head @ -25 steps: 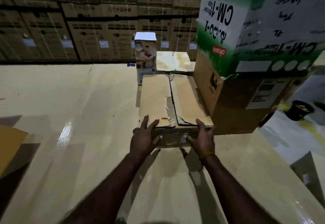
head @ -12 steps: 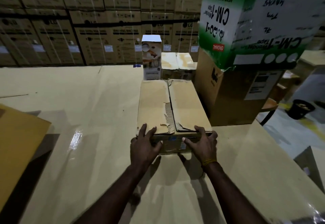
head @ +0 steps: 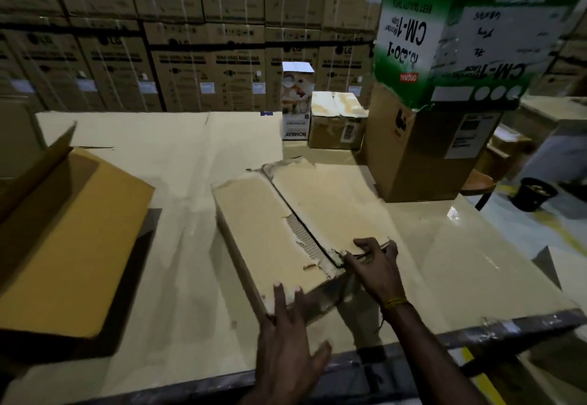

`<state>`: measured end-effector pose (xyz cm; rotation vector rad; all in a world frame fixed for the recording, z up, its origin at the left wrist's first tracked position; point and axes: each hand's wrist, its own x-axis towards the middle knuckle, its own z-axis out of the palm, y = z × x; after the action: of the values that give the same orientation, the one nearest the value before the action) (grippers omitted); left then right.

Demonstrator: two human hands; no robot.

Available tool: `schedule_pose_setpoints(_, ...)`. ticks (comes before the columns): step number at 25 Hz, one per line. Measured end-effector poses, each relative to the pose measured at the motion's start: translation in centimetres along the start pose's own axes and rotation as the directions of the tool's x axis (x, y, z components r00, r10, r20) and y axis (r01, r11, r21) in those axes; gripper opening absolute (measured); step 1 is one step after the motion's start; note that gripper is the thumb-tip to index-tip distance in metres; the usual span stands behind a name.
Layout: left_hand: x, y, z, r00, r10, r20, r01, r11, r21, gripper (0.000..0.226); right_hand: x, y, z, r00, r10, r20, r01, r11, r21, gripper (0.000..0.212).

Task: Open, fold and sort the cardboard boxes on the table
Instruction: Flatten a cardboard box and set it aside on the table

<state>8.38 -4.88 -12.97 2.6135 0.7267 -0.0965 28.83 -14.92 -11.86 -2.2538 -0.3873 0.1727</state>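
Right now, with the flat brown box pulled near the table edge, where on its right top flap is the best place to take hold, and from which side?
Grip the right flap at its near corner by the centre seam, coming from the person's side. That end is already torn and slightly lifted, and the right hand pinches it there. The left hand lies flat on the box, probably steadying it, so pulling up and to the right should open it.

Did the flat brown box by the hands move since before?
Yes. The flat brown box came toward the person and turned, away from the big brown box under the green carton.
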Motion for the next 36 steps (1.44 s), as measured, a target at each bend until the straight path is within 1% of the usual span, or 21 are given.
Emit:
schedule_pose_setpoints(2, -2.7, 2.0, 0.2, 0.996, 0.018, 0.086, -0.015, 0.999, -0.038, 0.111, -0.1, -0.6, -0.5, 0.996, -0.043, 0.080, 0.040, 0.998, 0.039, 0.041)
schedule_pose_setpoints(3, -3.4, 3.1, 0.3, 0.992, 0.045, 0.116, -0.033, 0.994, -0.104, 0.112, -0.1, -0.8, -0.6, 0.990, -0.070, 0.122, 0.062, 0.996, 0.065, 0.038)
schedule_pose_setpoints(5, -3.8, 4.8, 0.3, 0.980, 0.135, 0.147, -0.084, 0.946, -0.312, 0.107, -0.9, -1.2, -0.4, 0.981, -0.108, 0.160, 0.087, 0.987, 0.132, 0.040)
schedule_pose_setpoints(7, -2.8, 5.3, 0.0, 0.977, 0.203, 0.059, -0.150, 0.862, -0.484, 0.093, -2.6, -1.5, 0.0, 0.986, -0.116, 0.122, 0.095, 0.981, 0.168, 0.043)
schedule_pose_setpoints(8, -2.1, 4.8, -0.4, 0.980, 0.200, -0.019, -0.182, 0.845, -0.503, 0.083, -3.8, -1.4, 0.4, 0.988, -0.122, 0.093, 0.105, 0.980, 0.170, 0.043)
schedule_pose_setpoints(9, -1.3, 3.7, -1.1, 0.977, 0.184, -0.104, -0.211, 0.863, -0.459, 0.071, -4.8, -0.8, 1.0, 0.986, -0.147, 0.078, 0.131, 0.975, 0.177, 0.046)
schedule_pose_setpoints(10, -0.4, 2.0, -1.8, 0.970, 0.166, -0.179, -0.222, 0.906, -0.362, 0.063, -6.2, -0.3, 1.6, 0.980, -0.172, 0.098, 0.153, 0.972, 0.176, 0.051)
schedule_pose_setpoints(12, 1.0, -1.9, -3.1, 0.961, 0.119, -0.249, -0.155, 0.979, -0.132, 0.051, -8.6, 0.6, 2.7, 0.965, -0.186, 0.184, 0.164, 0.978, 0.129, 0.066)
schedule_pose_setpoints(13, 1.5, -3.8, -3.6, 0.967, 0.083, -0.242, -0.096, 0.994, -0.043, 0.049, -9.4, 0.9, 2.9, 0.960, -0.184, 0.211, 0.173, 0.982, 0.070, 0.074)
schedule_pose_setpoints(15, 1.7, -6.1, -4.3, 0.982, 0.009, -0.191, -0.005, 1.000, 0.019, 0.053, -10.0, 1.2, 2.6, 0.949, -0.197, 0.246, 0.225, 0.970, -0.090, 0.083)
schedule_pose_setpoints(17, 1.4, -6.0, -4.3, 0.987, -0.032, -0.155, 0.041, 0.998, 0.056, 0.058, -9.4, 0.9, 1.6, 0.939, -0.209, 0.272, 0.271, 0.939, -0.213, 0.083)
schedule_pose_setpoints(19, 1.0, -4.6, -3.9, 0.981, -0.026, -0.192, 0.051, 0.991, 0.125, 0.060, -8.3, 0.9, 0.6, 0.933, -0.203, 0.298, 0.282, 0.926, -0.252, 0.079)
schedule_pose_setpoints(23, 0.6, -1.8, -3.1, 0.972, -0.021, -0.233, 0.058, 0.986, 0.154, 0.059, -5.7, 1.9, -1.7, 0.905, -0.195, 0.379, 0.285, 0.938, -0.199, 0.077)
schedule_pose_setpoints(25, 1.0, -1.1, -2.9, 0.972, -0.014, -0.236, 0.047, 0.989, 0.137, 0.057, -3.8, 2.2, -3.0, 0.886, -0.171, 0.430, 0.291, 0.929, -0.229, 0.079)
schedule_pose_setpoints(27, 1.8, -1.0, -2.8, 0.965, -0.028, -0.261, 0.053, 0.995, 0.089, 0.054, -2.4, 1.9, -3.5, 0.872, -0.175, 0.457, 0.362, 0.859, -0.362, 0.089)
schedule_pose_setpoints(28, 2.4, -1.2, -2.7, 0.963, -0.046, -0.266, 0.065, 0.996, 0.064, 0.055, -2.1, 1.4, -3.4, 0.869, -0.183, 0.459, 0.400, 0.807, -0.435, 0.099)
schedule_pose_setpoints(29, 3.3, -1.5, -2.5, 0.963, -0.064, -0.262, 0.079, 0.996, 0.047, 0.059, -2.0, 0.8, -3.1, 0.868, -0.193, 0.457, 0.427, 0.761, -0.489, 0.108)
schedule_pose_setpoints(31, 5.1, -2.1, -2.3, 0.967, -0.068, -0.245, 0.079, 0.996, 0.036, 0.077, -2.3, -0.8, -1.8, 0.867, -0.196, 0.457, 0.448, 0.707, -0.548, 0.115)
schedule_pose_setpoints(33, 6.8, -2.7, -2.3, 0.970, -0.063, -0.236, 0.079, 0.995, 0.059, 0.096, -2.2, -1.9, -0.2, 0.880, -0.184, 0.437, 0.424, 0.720, -0.550, 0.113)
schedule_pose_setpoints(34, 7.6, -3.0, -2.5, 0.969, -0.068, -0.237, 0.088, 0.993, 0.079, 0.097, -1.8, -2.2, 0.5, 0.885, -0.188, 0.426, 0.418, 0.723, -0.549, 0.110)
schedule_pose_setpoints(36, 8.8, -3.6, -3.0, 0.965, -0.076, -0.252, 0.104, 0.990, 0.099, 0.087, -0.8, -2.5, 1.7, 0.890, -0.212, 0.404, 0.427, 0.700, -0.573, 0.102)
